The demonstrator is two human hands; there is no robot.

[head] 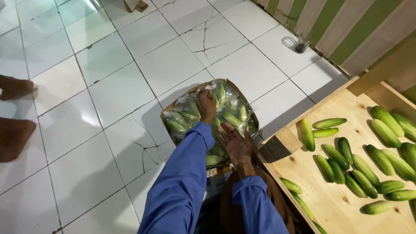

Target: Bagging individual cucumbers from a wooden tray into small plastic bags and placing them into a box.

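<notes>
A cardboard box (170,109) on the white tiled floor holds a clear plastic bag (227,102) full of green cucumbers. My left hand (206,105) reaches down into the box and grips the plastic near its top middle. Flat on the bag's near side lies my right hand (235,143), fingers spread, pressing on the plastic. Both arms wear blue sleeves.
To the right stands a wooden tray (333,203) with several loose cucumbers (381,160). Another person's bare feet (15,112) rest at the left edge. A small dark cup (302,43) sits by the striped wall at the back right. Cracked tiles surround the box.
</notes>
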